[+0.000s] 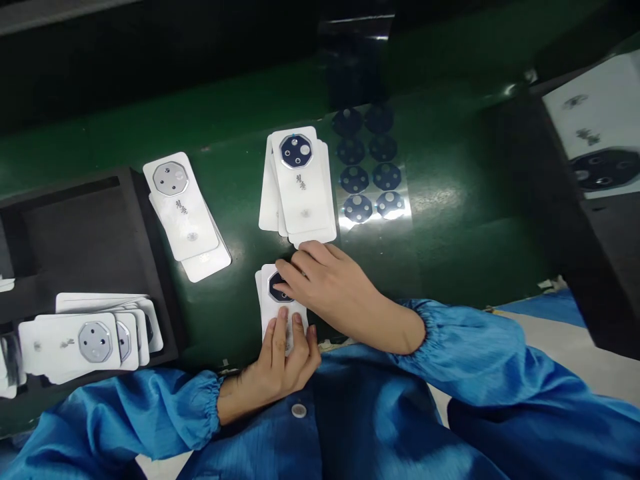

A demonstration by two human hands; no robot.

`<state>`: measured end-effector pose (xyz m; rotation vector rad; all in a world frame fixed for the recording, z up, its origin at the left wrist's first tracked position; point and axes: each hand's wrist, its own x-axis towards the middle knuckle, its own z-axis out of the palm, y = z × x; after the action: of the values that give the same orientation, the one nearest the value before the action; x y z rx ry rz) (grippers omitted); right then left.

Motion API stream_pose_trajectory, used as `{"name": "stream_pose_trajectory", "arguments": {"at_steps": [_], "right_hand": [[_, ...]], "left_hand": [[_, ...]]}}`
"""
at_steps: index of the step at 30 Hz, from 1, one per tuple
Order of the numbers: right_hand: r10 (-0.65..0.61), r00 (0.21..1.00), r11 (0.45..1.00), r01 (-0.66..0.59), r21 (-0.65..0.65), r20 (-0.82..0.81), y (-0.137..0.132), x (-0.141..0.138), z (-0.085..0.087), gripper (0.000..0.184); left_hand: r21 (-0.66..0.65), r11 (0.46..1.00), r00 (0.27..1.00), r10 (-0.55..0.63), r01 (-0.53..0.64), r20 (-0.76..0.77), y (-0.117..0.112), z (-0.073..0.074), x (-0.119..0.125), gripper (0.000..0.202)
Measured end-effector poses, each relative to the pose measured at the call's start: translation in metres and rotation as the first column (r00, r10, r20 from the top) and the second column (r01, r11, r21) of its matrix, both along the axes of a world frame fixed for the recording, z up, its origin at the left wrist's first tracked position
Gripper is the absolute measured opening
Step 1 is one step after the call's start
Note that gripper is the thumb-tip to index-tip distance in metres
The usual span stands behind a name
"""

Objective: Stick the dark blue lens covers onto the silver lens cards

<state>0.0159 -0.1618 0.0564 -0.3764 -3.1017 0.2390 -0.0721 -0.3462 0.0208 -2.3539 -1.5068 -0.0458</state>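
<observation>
Near the table's front edge lies a white phone back panel (270,313), with another white edge showing beneath it. Across its lower end rest the fingers of my left hand (285,360), curled over it and holding it down. Bent over its upper end is my right hand (325,283), with fingertips at a dark round camera sticker (278,288) inside the octagonal frame. The right thumb and part of the sticker are hidden. Just beyond my right hand lies a stack of white panels (305,200), the top one bearing a dark camera disc.
A clear sheet (373,180) with several dark round stickers lies right of the stack. Two overlapping panels (185,220) with grey camera discs lie to the left. A black tray (150,267) at left holds several panels; another dark tray (575,227) stands at right.
</observation>
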Motion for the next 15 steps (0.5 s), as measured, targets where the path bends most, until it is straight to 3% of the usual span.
{"name": "stream_pose_trajectory", "arguments": {"at_steps": [4,8,11,15], "right_hand": [[-0.079,0.997,0.997,0.079,0.018,0.005,-0.014,0.001,-0.012,0.035],[-0.218,0.976,0.976,0.218,-0.014,-0.028,-0.017,0.008,-0.013,0.046],[-0.254,0.967,0.952,0.247,-0.179,-0.018,-0.012,0.013,-0.011,0.041],[-0.368,0.924,0.858,0.294,-0.421,-0.104,-0.011,0.015,-0.018,0.022]], "left_hand": [[0.036,0.999,1.0,0.006,-0.007,0.028,0.0,-0.003,0.001,0.038],[0.042,0.999,0.999,0.018,-0.019,0.034,0.0,-0.004,0.002,0.04],[0.042,0.999,0.999,0.021,-0.023,0.036,-0.001,-0.004,0.002,0.041],[0.052,0.998,0.997,0.03,-0.034,0.072,-0.002,-0.006,0.003,0.041]]}}
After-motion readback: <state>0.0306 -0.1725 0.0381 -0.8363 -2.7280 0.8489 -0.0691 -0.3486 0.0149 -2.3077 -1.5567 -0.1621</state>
